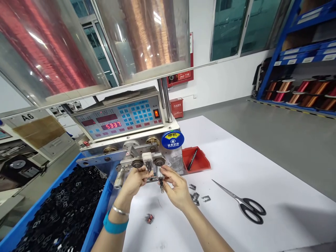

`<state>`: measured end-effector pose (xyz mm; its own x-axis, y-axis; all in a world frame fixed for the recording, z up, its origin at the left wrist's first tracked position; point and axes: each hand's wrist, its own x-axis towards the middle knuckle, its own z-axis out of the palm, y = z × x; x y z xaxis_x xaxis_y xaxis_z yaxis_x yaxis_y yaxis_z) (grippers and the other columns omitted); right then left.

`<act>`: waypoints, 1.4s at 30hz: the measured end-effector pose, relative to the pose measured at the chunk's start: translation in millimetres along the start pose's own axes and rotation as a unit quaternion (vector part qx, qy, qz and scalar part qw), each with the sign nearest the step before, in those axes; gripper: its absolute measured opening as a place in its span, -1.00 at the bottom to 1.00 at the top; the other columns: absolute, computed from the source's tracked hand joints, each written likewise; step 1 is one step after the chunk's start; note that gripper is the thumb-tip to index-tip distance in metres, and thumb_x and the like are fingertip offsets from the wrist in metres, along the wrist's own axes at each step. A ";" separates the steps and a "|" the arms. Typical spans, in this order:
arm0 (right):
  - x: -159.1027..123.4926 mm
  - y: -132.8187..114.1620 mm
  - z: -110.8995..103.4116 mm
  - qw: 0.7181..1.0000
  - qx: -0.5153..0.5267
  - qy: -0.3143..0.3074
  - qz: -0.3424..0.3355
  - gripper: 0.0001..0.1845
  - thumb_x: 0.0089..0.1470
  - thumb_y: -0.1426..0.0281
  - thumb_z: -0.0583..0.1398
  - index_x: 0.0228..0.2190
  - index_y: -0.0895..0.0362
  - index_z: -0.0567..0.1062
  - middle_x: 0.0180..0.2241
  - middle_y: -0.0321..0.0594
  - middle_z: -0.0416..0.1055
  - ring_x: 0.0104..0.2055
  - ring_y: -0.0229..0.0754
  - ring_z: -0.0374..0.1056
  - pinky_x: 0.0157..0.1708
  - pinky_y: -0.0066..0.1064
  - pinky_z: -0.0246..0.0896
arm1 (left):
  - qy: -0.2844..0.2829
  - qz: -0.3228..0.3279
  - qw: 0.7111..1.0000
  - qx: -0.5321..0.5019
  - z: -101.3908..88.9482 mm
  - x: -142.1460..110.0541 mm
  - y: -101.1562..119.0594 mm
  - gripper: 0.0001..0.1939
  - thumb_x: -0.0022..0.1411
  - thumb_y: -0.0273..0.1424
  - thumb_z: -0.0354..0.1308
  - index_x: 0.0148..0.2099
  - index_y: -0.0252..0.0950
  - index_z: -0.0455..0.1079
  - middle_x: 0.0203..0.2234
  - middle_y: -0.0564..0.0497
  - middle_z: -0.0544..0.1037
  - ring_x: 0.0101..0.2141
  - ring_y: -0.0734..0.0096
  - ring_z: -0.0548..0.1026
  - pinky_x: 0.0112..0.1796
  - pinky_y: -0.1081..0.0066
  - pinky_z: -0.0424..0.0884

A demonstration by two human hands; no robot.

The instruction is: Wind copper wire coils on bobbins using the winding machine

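Both hands are at the front of a winding machine (126, 115) with a red digital display. My left hand (135, 181) has its fingers pinched together just below the white block (147, 158) between two dark rollers; what is in the pinch is too small to make out. My right hand (176, 187) has its thumb and fingers closed around a short metal spindle (160, 173) under the right roller. A threaded tip points down from that spindle. On the white table below lies a small coil wound with reddish wire (149, 218).
Scissors with black handles (244, 203) and several small metal brackets (194, 196) lie to the right. Behind them is a red tray (196, 159) holding a black pen (193, 159). At left stands a blue bin (96, 217) of black parts. Large wire spools (147, 35) hang overhead.
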<state>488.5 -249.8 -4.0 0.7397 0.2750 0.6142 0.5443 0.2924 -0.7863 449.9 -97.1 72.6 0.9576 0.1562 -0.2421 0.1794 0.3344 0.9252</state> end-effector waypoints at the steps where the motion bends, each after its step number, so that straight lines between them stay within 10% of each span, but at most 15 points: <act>1: 0.1 0.5 -0.1 1.000 0.000 0.001 0.001 -0.57 -0.01 0.52 0.18 -0.06 0.04 0.45 0.07 -0.07 0.32 -0.06 -0.10 0.40 -0.25 -0.36 0.48 | -0.030 -0.035 0.998 -0.041 -1.8 5.3 -2.8 -0.70 -0.16 -0.54 0.31 -0.69 -0.35 0.22 -0.84 0.22 0.15 -0.79 0.75 -0.01 -0.74 0.64 -0.14; 13: -6.7 -3.5 -6.1 1.000 -0.019 -0.016 -0.009 -0.50 0.03 0.50 0.14 0.04 0.02 0.32 0.15 -0.10 0.21 0.03 -0.11 0.33 -0.15 -0.31 0.44 | -0.089 -0.034 0.923 -0.373 10.2 -37.8 -48.8 -0.75 0.03 -0.54 0.23 -0.52 -0.34 0.18 -0.72 0.24 0.08 -0.74 0.76 0.11 -0.70 0.72 0.09; 22: -19.0 9.0 -28.1 0.978 -0.191 0.069 0.057 -0.87 0.01 0.40 0.16 -0.34 0.12 0.46 -0.42 -0.21 0.47 -0.43 -0.21 0.41 -0.44 -0.39 0.40 | 0.088 0.061 0.979 -0.174 -18.6 -66.2 -65.5 -0.67 -0.09 -0.33 0.36 -0.54 -0.35 0.24 -0.74 0.27 0.08 -0.75 0.79 -0.02 -0.72 0.66 -0.05; 29: -6.3 -5.3 -6.3 0.984 -0.173 0.032 -0.008 -0.58 0.06 0.39 0.12 0.00 0.05 0.36 -0.10 -0.10 0.34 -0.30 -0.20 0.38 -0.35 -0.36 0.40 | 0.195 0.168 0.963 0.085 15.9 -31.3 -51.6 -0.55 -0.15 -0.19 0.35 -0.20 -0.32 0.44 -0.50 0.08 0.48 -0.68 0.66 0.27 -0.66 0.56 0.17; 42: 8.9 -2.6 1.4 0.984 -0.153 0.006 -0.088 -0.47 0.03 0.55 0.09 0.04 -0.05 0.36 0.00 -0.13 0.21 -0.13 -0.19 0.34 -0.15 -0.35 0.37 | 0.199 0.137 0.955 -0.173 35.1 -26.7 -54.7 -0.71 -0.33 -0.36 0.42 -0.56 -0.36 0.38 -0.70 0.13 0.42 -0.70 0.71 0.28 -0.66 0.64 0.20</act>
<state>493.0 -246.8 3.6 0.6270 0.2328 0.7434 0.7567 0.0447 -0.6522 422.4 -152.2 38.7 0.7837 0.5999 -0.1610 -0.2167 0.5069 0.8343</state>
